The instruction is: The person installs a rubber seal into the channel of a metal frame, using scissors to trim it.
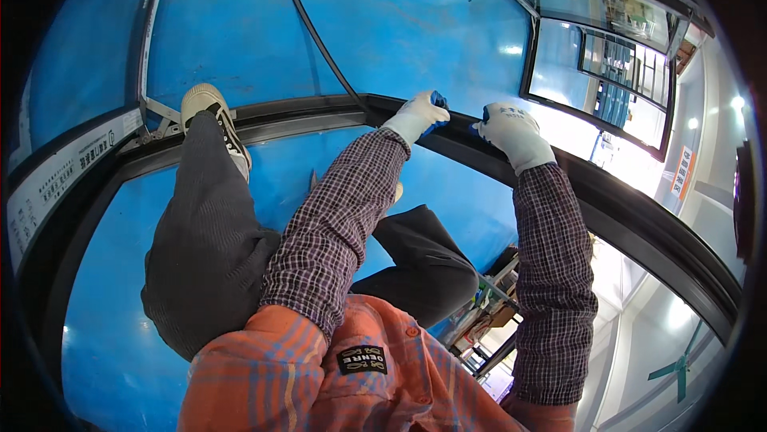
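Your left hand (423, 116), in a white glove with blue on the fingers, was at the black frame (607, 192), its fingers curled narrow and aimed toward the right; whether they pinched anything, you could not tell from this view. Your right hand (511, 128), gloved alike, was over the same bar a little farther right, its fingers folded and pointing left toward the other hand, apart from it; its grip could not be told either. The frame lay in front of you and ran round both sides, bowed by the lens. The long axis of the bar beneath your hands ran from a joint just left of your left hand, sloping down toward the lower right; from that joint another length ran left to a corner, where the side turned back toward you. A thin black strip (304, 21) came in from the top edge, its long axis slanting down and rightward, its lower end meeting the frame near the joint. Your left shoe (204, 101) was by the frame's left length, toe pointing away from you. Around it spread a glossy blue surface (240, 17), and dark-framed glass panels (599, 73) stood at the upper right.
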`<state>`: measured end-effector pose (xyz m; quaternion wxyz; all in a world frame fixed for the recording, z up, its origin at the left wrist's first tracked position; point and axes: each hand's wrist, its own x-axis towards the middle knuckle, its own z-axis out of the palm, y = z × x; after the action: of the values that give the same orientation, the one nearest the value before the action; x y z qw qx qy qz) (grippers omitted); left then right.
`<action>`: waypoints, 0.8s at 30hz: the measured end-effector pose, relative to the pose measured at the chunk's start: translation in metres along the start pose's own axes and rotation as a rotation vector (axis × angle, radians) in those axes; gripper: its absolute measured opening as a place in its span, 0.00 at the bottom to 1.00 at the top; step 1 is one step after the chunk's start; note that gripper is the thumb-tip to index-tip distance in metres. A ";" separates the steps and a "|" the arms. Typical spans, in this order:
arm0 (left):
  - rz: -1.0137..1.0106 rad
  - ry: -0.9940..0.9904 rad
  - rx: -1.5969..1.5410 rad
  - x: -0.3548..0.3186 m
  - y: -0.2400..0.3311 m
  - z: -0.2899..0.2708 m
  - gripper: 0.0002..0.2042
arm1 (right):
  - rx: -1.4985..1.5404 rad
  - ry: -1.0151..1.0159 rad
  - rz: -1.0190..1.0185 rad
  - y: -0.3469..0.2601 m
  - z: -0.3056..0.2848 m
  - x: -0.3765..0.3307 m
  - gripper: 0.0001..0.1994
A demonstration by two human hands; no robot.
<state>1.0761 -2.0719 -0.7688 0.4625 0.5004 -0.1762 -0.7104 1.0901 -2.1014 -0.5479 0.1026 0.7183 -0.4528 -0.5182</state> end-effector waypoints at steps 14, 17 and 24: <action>0.255 -0.092 0.309 -0.027 0.028 -0.007 0.14 | -0.171 0.060 -0.059 -0.001 0.007 0.004 0.14; 0.301 0.001 0.303 -0.032 0.022 0.000 0.15 | -0.192 0.069 -0.078 -0.003 0.005 0.003 0.14; 0.275 -0.031 0.283 -0.036 0.034 -0.001 0.16 | -0.079 0.110 -0.011 0.006 0.006 0.003 0.14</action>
<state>1.0959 -2.0591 -0.7256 0.4773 0.5209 -0.3481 -0.6161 1.0820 -2.1047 -0.5488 0.1527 0.7433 -0.4220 -0.4960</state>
